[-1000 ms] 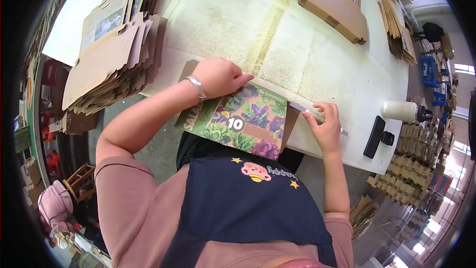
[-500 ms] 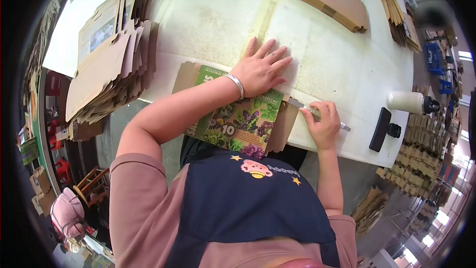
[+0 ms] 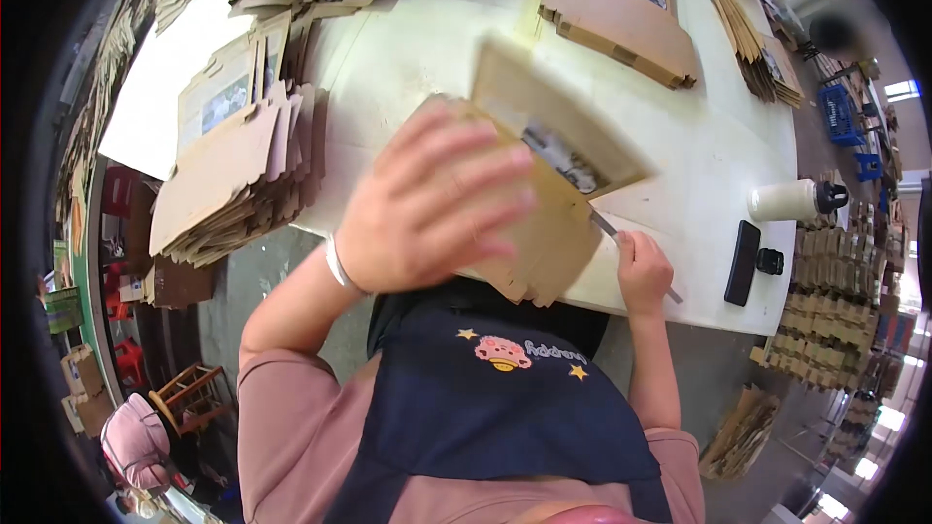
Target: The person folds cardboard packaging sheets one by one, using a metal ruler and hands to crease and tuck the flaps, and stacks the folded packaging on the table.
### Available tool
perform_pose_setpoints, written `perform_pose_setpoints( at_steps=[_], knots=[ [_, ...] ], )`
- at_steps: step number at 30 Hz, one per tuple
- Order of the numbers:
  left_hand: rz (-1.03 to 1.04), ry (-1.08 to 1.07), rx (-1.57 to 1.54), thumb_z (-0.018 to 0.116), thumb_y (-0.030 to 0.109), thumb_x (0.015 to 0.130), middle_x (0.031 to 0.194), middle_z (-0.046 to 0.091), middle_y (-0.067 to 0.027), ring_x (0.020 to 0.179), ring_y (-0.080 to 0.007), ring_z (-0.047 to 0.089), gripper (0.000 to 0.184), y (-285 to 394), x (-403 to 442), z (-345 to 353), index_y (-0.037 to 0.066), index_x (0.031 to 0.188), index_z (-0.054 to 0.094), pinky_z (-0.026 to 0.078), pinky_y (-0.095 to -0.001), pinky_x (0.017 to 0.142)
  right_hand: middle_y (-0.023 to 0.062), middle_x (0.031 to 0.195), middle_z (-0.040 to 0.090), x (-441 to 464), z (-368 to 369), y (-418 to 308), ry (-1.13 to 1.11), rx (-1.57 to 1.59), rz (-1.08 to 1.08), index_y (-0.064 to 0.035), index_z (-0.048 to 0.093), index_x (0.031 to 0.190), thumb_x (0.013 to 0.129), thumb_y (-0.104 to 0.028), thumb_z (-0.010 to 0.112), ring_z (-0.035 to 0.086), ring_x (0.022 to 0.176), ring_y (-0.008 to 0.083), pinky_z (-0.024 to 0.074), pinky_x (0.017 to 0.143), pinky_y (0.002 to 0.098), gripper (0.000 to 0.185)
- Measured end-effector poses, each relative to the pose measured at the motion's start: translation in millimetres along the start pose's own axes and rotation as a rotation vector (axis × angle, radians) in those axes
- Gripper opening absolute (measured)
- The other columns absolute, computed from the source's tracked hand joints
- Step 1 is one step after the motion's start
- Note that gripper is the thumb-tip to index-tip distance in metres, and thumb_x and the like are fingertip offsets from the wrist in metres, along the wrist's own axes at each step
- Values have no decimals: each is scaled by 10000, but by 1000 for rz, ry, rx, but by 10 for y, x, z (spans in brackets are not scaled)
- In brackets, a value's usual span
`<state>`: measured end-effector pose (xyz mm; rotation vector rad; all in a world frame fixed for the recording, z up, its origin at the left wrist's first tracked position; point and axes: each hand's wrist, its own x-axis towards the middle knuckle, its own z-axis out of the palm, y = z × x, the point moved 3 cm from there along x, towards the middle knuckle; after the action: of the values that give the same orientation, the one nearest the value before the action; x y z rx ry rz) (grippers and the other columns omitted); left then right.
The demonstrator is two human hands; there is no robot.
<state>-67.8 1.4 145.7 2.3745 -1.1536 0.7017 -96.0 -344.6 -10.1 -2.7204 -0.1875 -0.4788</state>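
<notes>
My left hand (image 3: 427,199), with a bracelet at its wrist, is blurred, its fingers spread in front of a brown cardboard sleeve (image 3: 549,247) at the table's near edge. Part of the sleeve lies behind the hand; nothing shows in its grip. From the sleeve's far side a blurred flap (image 3: 515,82) with a small photo rises at a tilt. My right hand (image 3: 645,272) is closed round a thin grey blade-like tool (image 3: 604,224), whose tip is at the sleeve's right edge.
A tall stack of cardboard sleeves (image 3: 218,180) stands on the left of the white table (image 3: 699,170), with more piles behind. Another stack (image 3: 621,24) lies at the back right. A pale bottle (image 3: 784,201) and a black phone (image 3: 743,262) are on the right.
My left hand has come back to the left and nearer. The green printed face is out of sight; brown cardboard and a raised flap show instead. My right hand has closed more tightly round the tool.
</notes>
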Motion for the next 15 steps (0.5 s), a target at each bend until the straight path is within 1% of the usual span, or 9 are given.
perform_pose_setpoints(
  at_steps=[2,3,4,6,8,10,11,13,15],
  knots=[
    [138,-255,-136,768,444,801,1531,551,-67,1387,-336,533,626,167,-49,163,189,1363,660,374,-580,1193,169,794,652,6,18,71,-89,44,194,-50,679,924,1048,-292,608,635,734,367,501,667,419,281],
    [189,-253,-36,729,422,830,1530,547,-57,1386,-322,534,590,227,-119,301,205,1373,648,391,-565,1187,185,822,673,30,0,53,-104,142,242,-27,681,962,1075,-324,564,650,751,370,505,686,416,339],
    [226,-258,72,690,400,859,1528,543,-46,1386,-308,534,556,253,-212,466,220,1383,636,407,-551,1180,181,828,679,15,21,83,-109,194,253,-24,684,973,1077,-322,563,655,752,353,506,690,408,338],
    [178,-270,158,660,364,873,1496,565,-48,1372,-299,547,530,153,-402,770,230,1385,632,426,-528,1169,170,857,701,23,65,66,-105,295,262,-38,692,969,1078,-312,564,678,769,342,519,702,407,321],
    [137,-279,234,631,327,888,1464,588,-49,1358,-290,560,507,28,-439,732,240,1388,628,445,-506,1158,162,879,717,123,12,-68,-101,364,232,-56,698,954,1077,-304,567,695,786,347,532,711,414,306],
    [85,-179,335,618,267,896,1415,612,-51,1330,-277,580,489,-85,-390,546,232,1384,630,472,-471,1129,140,838,693,218,-110,-182,-17,226,126,-26,681,995,1086,-286,557,656,743,295,505,688,384,302],
    [52,-85,356,631,256,884,1318,643,-72,1280,-294,590,423,-171,-344,389,193,1301,668,476,-494,1088,140,838,693,254,-116,-171,-23,236,108,-26,681,995,1086,-286,557,656,743,295,505,688,384,302],
    [-72,-78,551,668,308,859,1311,646,-56,1280,-273,584,432,-403,-343,41,215,1281,683,474,-474,1075,128,875,703,313,-146,-48,-4,136,100,-41,684,1002,1081,-278,569,663,751,293,507,679,380,275],
    [-229,-120,752,692,399,882,1250,685,-25,1231,-242,612,385,-651,-465,-305,215,1220,718,484,-433,1049,124,889,705,301,-143,30,-6,90,110,-46,686,1004,1076,-274,577,666,759,299,507,675,384,263]
  ],
)
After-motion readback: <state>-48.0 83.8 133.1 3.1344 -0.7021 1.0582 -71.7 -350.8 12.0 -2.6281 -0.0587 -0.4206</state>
